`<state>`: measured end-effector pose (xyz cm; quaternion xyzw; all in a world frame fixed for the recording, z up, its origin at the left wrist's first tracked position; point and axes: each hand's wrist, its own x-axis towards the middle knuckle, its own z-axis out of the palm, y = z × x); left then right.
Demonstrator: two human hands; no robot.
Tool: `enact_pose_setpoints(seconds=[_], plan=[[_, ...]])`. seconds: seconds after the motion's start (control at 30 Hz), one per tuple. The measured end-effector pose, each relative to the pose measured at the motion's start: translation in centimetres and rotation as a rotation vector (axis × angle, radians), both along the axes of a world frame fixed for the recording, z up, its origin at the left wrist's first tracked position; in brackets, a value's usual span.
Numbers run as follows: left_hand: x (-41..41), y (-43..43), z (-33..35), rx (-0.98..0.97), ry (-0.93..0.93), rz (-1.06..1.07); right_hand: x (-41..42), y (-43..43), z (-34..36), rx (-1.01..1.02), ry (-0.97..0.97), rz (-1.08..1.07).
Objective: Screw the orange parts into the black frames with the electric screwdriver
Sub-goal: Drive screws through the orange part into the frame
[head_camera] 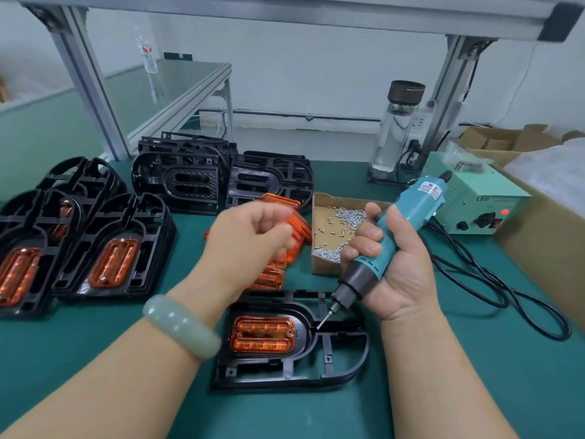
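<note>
A black frame (332, 375) lies flat on the green mat in front of me, with an orange part (262, 334) seated in its oval opening. My right hand (399, 274) grips the teal electric screwdriver (408, 210), tilted. Its bit tip (323, 323) hovers just right of the orange part, over the frame's rib. My left hand (250, 236) is raised above a pile of loose orange parts (299, 224), fingers curled toward the thumb. Nothing shows between them. A cardboard box of small silver screws (335, 229) sits between my hands.
Frames with orange parts fitted (114, 255) are stacked at the left. Empty black frames (190, 179) stand in stacks behind. A green power supply (474, 201) and its black cable (506, 293) lie at the right, near a glass bottle (395, 128) and a large carton (538, 248).
</note>
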<state>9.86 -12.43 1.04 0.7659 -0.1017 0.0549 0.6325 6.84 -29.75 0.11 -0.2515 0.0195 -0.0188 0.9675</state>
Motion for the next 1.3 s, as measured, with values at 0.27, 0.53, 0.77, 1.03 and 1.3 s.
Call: enact_pose_setpoints(seconds=[0.27, 0.53, 0.77, 1.03, 1.3], plan=[[-4.6, 2.8, -1.4, -0.498, 0.235, 0.045, -0.1, 1.5, 0.0, 0.075, 0.026, -0.175], [-5.7, 2.3, -2.5, -0.494, 0.273, 0.011, -0.2, 2.6, -0.1, 0.111, 0.009, -0.382], [-5.6, 2.4, -2.7, -0.374, 0.306, 0.008, -0.3, 2.5, 0.0, 0.129, 0.033, -0.423], [-5.8, 1.9, -2.8, -0.133, 0.227, -0.004, -0.3, 2.7, -0.2, 0.123, 0.030, -0.425], [-6.0, 1.6, -2.6, -0.101, 0.190, -0.019, -0.4, 3.1, -0.1, 0.130, 0.031, -0.401]])
